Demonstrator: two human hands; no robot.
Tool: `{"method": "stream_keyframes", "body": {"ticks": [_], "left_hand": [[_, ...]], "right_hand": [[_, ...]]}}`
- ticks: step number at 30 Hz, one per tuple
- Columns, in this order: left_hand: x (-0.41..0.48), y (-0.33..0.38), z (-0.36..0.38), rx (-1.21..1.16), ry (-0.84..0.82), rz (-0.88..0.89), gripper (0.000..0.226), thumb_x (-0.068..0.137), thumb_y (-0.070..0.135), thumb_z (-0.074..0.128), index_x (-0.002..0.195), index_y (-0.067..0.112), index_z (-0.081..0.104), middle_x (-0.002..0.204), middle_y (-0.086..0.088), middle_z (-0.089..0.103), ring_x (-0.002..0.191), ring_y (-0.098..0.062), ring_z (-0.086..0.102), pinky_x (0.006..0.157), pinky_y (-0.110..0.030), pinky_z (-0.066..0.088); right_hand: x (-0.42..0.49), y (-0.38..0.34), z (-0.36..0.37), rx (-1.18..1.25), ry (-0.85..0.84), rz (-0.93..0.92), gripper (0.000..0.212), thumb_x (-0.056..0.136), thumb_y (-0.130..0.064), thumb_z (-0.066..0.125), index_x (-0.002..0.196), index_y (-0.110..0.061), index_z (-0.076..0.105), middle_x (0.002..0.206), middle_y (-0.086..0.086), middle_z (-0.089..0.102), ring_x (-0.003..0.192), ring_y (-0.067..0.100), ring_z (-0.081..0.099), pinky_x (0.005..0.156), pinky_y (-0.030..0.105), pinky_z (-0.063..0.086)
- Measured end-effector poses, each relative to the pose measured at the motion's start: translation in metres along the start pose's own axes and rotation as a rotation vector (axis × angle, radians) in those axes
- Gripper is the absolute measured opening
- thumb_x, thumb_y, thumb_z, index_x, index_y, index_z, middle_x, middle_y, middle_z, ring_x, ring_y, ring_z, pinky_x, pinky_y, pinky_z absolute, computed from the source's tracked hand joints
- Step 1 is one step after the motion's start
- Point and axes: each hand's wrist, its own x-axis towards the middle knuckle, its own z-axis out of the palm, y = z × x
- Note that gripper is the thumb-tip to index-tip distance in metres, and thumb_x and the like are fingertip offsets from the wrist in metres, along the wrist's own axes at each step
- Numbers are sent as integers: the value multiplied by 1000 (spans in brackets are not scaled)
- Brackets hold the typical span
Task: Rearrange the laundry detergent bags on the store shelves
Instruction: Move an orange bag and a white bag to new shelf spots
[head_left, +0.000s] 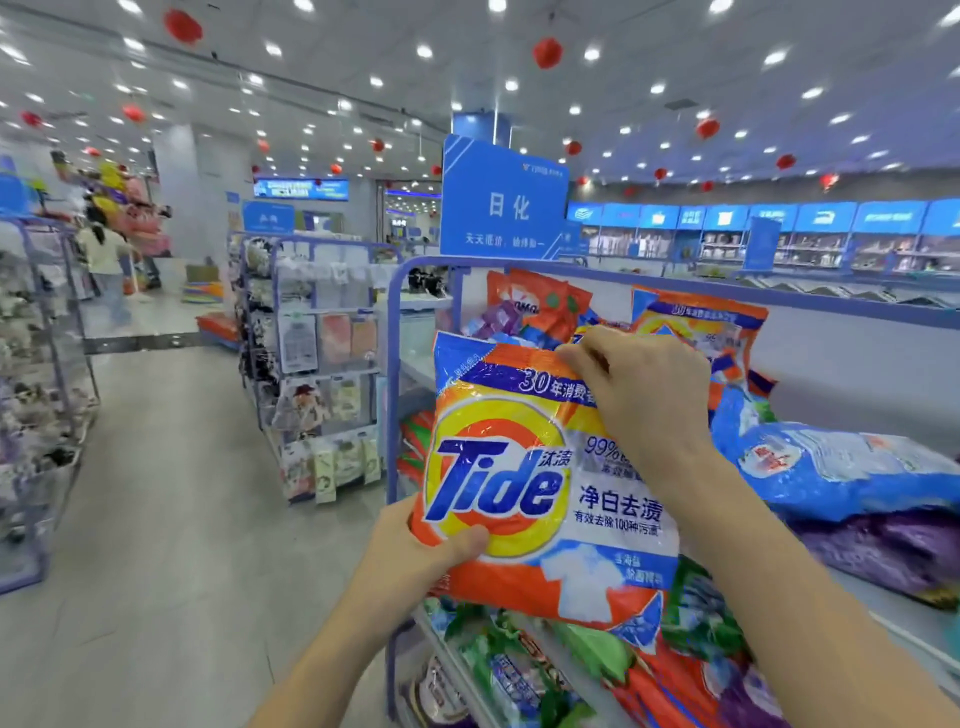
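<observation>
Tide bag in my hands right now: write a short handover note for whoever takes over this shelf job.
Left hand grips the Tide bag at its lower left corner; right hand pinches its top edge.
The bag is upright in front of the top shelf, not yet placed.
Behind it stands another orange bag; a blue bag and a purple bag lie flat to the right.
Done so far: cannot tell.
Left: set the held bag down, probably beside the orange one, then tidy the flat bags.

Round ceiling lights (423, 51) are flooding the store with bright, even white light, casting only faint shadows. Glare is glinting off the glossy Tide bag (519, 483), while the wide lens is bending the edges and softening the left racks (36, 389).
</observation>
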Motion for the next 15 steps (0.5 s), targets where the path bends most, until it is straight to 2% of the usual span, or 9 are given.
{"method": "stream_keyframes", "body": {"ticks": [2,4,6,8,10,12,14,15], "left_hand": [[49,2,-4,-22,19,35,45,44,42,86,84,26,76,87,-1,76,77,-17,73,58,-17,53],[102,3,-8,-29,51,67,33,51,34,91,81,30,76,84,2,76,74,-15,73,57,-16,53],[149,3,-11,-22,67,100,31,52,33,90,80,34,76,84,3,76,74,-13,73,57,-16,52],[192,4,-13,-36,63,122,32,52,39,89,81,38,76,84,5,76,74,-13,73,58,-17,53],[236,2,-15,-65,72,131,30,52,42,88,80,39,75,79,8,75,71,-9,72,56,-15,52],[286,1,-14,-91,101,127,32,49,45,88,74,31,75,73,10,74,67,-8,71,58,-18,54],[335,1,-9,-112,84,123,34,50,45,86,76,28,73,75,9,74,70,-10,71,66,-24,55],[358,2,-4,-127,59,131,36,50,47,84,78,27,72,73,10,74,67,-8,70,65,-23,55]], "right_hand": [[32,12,32,-111,-44,-18,39,91,-40,55,68,-9,58,53,8,52,50,25,46,46,25,13],[67,27,63,-172,-82,-1,41,96,-47,42,81,-13,59,68,8,59,65,29,54,51,29,21],[95,43,84,-157,-49,39,42,96,-49,39,91,-14,61,81,7,65,77,30,57,60,33,31],[114,65,97,-61,51,98,37,96,-45,43,103,-14,61,96,5,67,91,28,57,75,37,36],[123,92,108,57,103,176,33,94,-39,50,113,-13,57,108,4,65,100,27,55,83,37,37],[127,121,122,247,36,307,32,91,-34,56,117,-15,51,109,3,63,95,22,56,80,36,42],[130,142,142,437,-123,479,33,90,-36,58,117,-22,45,107,1,62,87,14,58,71,31,45],[133,151,157,511,-220,591,37,90,-38,59,119,-24,42,111,1,61,89,13,59,70,30,47]]}}
